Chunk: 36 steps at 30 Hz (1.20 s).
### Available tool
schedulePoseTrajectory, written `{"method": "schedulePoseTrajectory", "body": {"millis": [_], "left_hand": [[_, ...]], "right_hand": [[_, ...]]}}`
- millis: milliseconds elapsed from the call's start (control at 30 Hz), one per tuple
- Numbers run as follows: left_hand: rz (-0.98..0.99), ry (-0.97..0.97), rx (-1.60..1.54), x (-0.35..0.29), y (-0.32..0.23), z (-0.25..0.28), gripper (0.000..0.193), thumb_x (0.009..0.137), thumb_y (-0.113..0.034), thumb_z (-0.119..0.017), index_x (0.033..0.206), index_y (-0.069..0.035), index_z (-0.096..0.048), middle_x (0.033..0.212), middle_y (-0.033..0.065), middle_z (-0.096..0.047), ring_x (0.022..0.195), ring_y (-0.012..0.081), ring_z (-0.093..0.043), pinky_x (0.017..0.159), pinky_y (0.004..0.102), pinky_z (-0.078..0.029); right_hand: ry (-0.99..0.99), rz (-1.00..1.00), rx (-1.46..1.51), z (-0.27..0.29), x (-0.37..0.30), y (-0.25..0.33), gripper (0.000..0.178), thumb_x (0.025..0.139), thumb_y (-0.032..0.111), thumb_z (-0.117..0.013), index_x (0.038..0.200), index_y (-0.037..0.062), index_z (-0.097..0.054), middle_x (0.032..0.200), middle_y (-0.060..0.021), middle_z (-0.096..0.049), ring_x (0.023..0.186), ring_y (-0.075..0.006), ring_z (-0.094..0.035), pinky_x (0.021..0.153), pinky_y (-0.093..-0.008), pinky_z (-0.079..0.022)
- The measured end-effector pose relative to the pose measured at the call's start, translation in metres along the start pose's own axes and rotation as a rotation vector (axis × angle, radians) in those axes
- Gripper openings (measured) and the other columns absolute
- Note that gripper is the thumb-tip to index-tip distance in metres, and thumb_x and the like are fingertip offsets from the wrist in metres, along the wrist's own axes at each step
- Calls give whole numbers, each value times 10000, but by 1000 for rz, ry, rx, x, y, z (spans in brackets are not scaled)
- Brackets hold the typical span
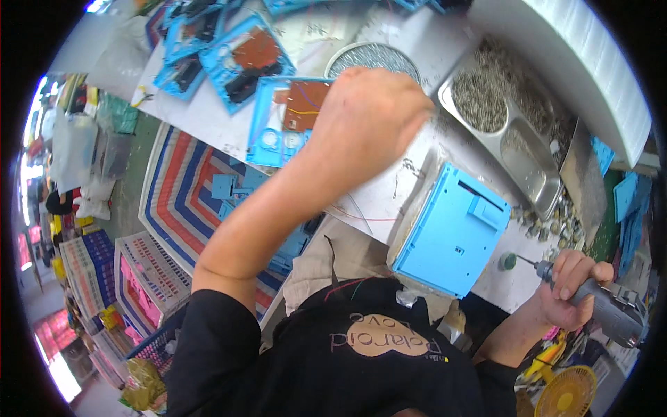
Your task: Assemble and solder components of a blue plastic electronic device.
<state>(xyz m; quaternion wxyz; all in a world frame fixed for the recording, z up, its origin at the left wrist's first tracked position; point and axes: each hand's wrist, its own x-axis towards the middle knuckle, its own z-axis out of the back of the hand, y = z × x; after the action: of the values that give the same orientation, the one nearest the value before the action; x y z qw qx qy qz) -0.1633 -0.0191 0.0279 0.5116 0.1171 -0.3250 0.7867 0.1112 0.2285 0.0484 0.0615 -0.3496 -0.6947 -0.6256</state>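
Note:
My left hand (375, 121) is closed, knuckles up, over the near edge of a round metal dish (375, 50) of small silvery screws; whatever its fingers hold is hidden. Behind that wrist lies a blue plastic housing (267, 128) with a brown circuit board (300, 104) and wires, partly covered by my forearm. My right hand (573, 285) grips a dark electric screwdriver (611, 313), its thin bit pointing left toward a small green-topped object (508, 261). Between my hands, close to my body, a flat blue plastic case (455, 233) rests tilted on a padded block, touched by neither hand.
A steel compartment tray (514, 149) of small metal parts stands at the right, with loose pieces (556, 229) beside it. More blue housings (243, 59) crowd the table's far left. A striped bag (184, 201) with blue parts stands left; a yellow fan (566, 393) is lower right.

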Motion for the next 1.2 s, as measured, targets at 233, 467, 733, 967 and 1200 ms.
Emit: {"method": "schedulePoseTrajectory", "body": {"millis": [233, 467, 733, 967, 1200], "left_hand": [[44, 182, 274, 22, 44, -22, 318, 857, -231, -716, 1116, -47, -706, 1113, 136, -693, 1047, 344, -650, 923, 447, -494], [-130, -83, -762, 48, -118, -8, 694, 870, -297, -792, 1417, 18, -504, 1336, 173, -593, 1258, 264, -566, 1094, 379, -410], [97, -170, -946, 84, -156, -9, 493, 887, -283, -758, 1223, 33, -585, 1064, 153, -663, 947, 234, -660, 830, 368, -535], [60, -189, -798, 68, -184, -1, 553, 811, -208, -741, 1232, 76, -521, 1075, 230, -586, 986, 406, -592, 879, 462, -507], [-147, -24, -620, -15, -140, 4, 539, 833, -116, -730, 1312, 34, -531, 1222, 225, -571, 1162, 391, -544, 997, 470, -457]], "right_hand": [[-145, -111, -26, -19, 3, -7, 440, 908, 265, -619, 1248, 17, -492, 611, 3, -453, 546, -105, -416, 537, -283, -348], [-296, -240, -335, -82, 47, -15, 239, 884, 88, -734, 1099, 14, -663, 730, 3, -628, 595, -70, -567, 539, -230, -435], [-257, -110, -293, -98, 63, -26, 93, 894, 65, -688, 952, 1, -655, 858, -70, -698, 716, -125, -654, 624, -277, -528], [-273, 132, -387, -105, 47, -20, 314, 920, 87, -663, 1212, -23, -629, 943, -63, -706, 911, -182, -669, 803, -322, -531], [-144, -212, -57, -75, -29, 37, 274, 942, 179, -614, 1129, 17, -497, 567, -14, -457, 493, -113, -420, 508, -289, -357]]}}
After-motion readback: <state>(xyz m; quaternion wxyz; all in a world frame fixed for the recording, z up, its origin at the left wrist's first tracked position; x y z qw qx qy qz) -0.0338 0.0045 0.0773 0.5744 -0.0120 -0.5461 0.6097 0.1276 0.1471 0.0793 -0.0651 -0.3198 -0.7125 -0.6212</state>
